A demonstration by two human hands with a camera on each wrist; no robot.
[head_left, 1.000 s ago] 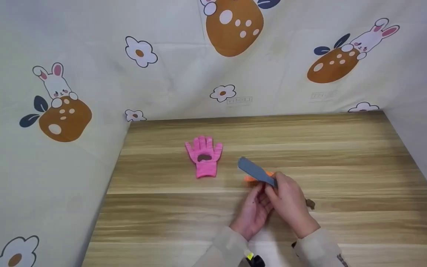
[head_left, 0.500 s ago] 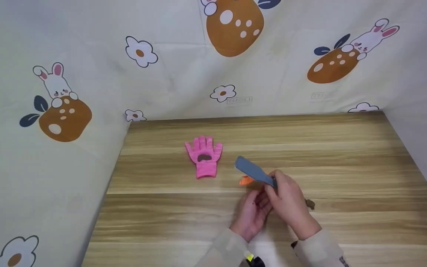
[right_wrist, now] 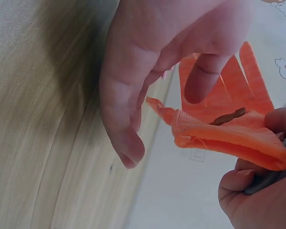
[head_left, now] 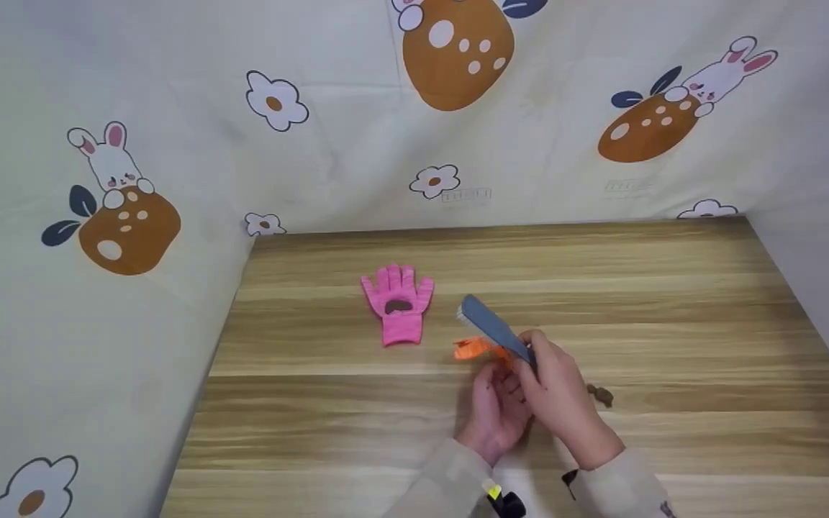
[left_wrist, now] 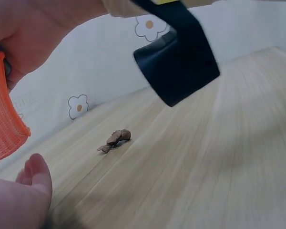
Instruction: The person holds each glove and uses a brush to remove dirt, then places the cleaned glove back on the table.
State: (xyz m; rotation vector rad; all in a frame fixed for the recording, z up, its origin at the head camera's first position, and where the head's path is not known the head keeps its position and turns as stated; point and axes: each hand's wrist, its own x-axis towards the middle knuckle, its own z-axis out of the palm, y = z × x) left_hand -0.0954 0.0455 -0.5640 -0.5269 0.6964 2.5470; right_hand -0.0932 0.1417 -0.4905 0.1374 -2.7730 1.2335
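The right hand [head_left: 562, 385] has its fingers curled round the handle of a blue-grey brush [head_left: 497, 327], and its thumb presses on the cuff edge of an orange glove [head_left: 472, 349]; the brush slants away from the person, its pale bristles just over the glove; the glove hangs above the counter [head_left: 314, 417], cuff mouth gaping, with a brown smear [right_wrist: 229, 117] on its face. The left hand [head_left: 497, 417] is turned palm up just beside it, fingers loosely bent, thumb well apart from them, gripping nothing; I cannot tell whether that thumb touches the orange fabric. A pink glove [head_left: 400, 324] lies flat farther off to the left, a brown patch [head_left: 398, 306] across its palm; a small brown lump [head_left: 603, 396] sits near the right wrist.
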